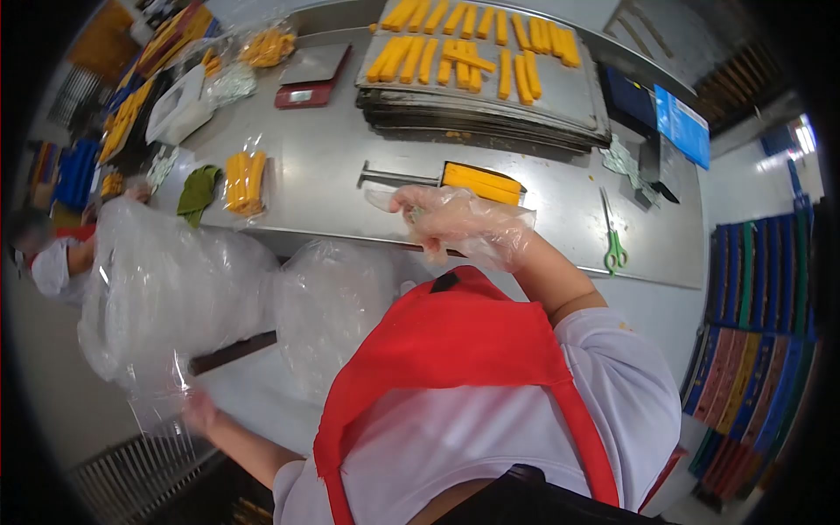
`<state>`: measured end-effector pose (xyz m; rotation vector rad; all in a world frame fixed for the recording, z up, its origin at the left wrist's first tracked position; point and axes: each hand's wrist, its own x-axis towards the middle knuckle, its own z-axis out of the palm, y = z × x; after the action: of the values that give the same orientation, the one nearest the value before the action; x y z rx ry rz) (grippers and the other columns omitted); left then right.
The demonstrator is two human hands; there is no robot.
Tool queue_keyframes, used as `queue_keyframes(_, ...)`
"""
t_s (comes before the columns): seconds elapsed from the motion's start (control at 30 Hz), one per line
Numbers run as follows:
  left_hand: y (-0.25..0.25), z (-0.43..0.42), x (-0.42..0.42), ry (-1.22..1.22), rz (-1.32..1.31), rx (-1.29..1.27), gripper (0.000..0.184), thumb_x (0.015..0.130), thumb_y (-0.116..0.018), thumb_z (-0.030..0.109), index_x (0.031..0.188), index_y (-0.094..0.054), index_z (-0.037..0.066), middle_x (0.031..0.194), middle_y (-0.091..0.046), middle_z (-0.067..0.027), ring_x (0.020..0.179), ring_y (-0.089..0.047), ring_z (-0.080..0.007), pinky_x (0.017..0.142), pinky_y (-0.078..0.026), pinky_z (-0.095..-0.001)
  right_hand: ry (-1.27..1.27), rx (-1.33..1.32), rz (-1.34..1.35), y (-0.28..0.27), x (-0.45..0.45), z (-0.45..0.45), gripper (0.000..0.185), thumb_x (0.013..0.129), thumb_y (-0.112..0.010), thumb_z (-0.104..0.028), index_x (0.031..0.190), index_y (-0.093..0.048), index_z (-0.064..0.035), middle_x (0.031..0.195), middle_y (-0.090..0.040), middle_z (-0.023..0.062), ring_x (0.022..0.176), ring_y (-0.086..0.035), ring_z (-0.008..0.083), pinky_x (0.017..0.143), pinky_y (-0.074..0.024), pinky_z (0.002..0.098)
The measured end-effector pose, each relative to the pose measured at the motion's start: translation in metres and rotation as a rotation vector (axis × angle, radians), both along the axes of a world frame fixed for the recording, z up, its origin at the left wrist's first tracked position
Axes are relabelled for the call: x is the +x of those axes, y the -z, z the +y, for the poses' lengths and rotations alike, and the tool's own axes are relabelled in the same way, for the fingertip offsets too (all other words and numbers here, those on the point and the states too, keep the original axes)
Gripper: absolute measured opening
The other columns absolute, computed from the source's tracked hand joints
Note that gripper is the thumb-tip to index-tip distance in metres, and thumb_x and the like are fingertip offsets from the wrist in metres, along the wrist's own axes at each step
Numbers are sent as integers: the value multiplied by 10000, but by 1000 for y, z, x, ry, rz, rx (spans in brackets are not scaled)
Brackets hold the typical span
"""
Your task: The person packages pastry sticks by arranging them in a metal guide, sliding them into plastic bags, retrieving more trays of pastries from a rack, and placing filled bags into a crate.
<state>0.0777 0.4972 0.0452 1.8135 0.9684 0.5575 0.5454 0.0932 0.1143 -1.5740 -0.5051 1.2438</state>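
Tray stack [490, 131] stands beyond your right hand [446, 223], green-handled scissors [614, 249] to its right; bulky plastic bags [188, 280] crowd the space between your hands. Table [306, 184] edge runs beneath the right hand; bare steel to its left. Yellow pieces [481, 182] lie just beyond that hand: gloved fingers bent, grip unclear. Your left hand [201, 411], blurred, is at a clear bag [159, 409]; cannot tell if pinching.

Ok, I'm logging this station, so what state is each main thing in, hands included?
Left hand: at a small bag, grip unclear
Right hand: gloved, fingers partly curled
Big bags: bulging
T-handled tool: lying, yellow block at its end
Trays: stacked, top one bearing sticks
Packed bag: filled with sticks
Scale: display looks lit
Cloth: crumpled
Scissors: blades look closed
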Motion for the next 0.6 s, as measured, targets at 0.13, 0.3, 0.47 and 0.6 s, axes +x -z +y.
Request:
queue_keyframes(0.13, 2, -65, 59, 236, 981, 265, 439, 742, -490, -38, 1177, -528, 6, 1072, -580, -86, 981, -542, -164, 875, -392, -245, -124, -111, -126, 18, 9, 3, 283, 685, -500, -65, 966, -494, -35, 669, -458, 1, 602, -450, 93, 582, -371, 219)
queue_keyframes(0.3, -82, -125, 83, -119, -186, -49, 424, 749, -518, -35, 1171, -528, 3, 1086, -569, -82, 974, -542, -165, 838, -422, -264, -65, 68, 79, 19, 7, 7, 237, 684, -529, -62, 918, -490, -51, 650, -484, 11, 643, -483, 83, 608, -368, 202)
queue_keyframes(0.47, 193, -17, -85, 382, 1107, 462, 496, 671, -593, -32, 1161, -550, 29, 891, -610, -62, 774, -554, -108, 662, -450, -242, -190, 81, -37, 33, 16, 7, 196, 702, -571, -86, 884, -535, -23, 681, -546, 29, 623, -503, 83, 596, -398, 205)
queue_keyframes(0.6, 5, -91, 39, 79, 759, 130, 546, 656, -573, -39, 1194, -532, 47, 818, -616, -49, 523, -434, -84, 533, -419, -225, 42, 176, 28, 21, 12, -7, 243, 709, -594, -104, 922, -587, 12, 714, -590, 41, 595, -519, 91, 580, -416, 204)
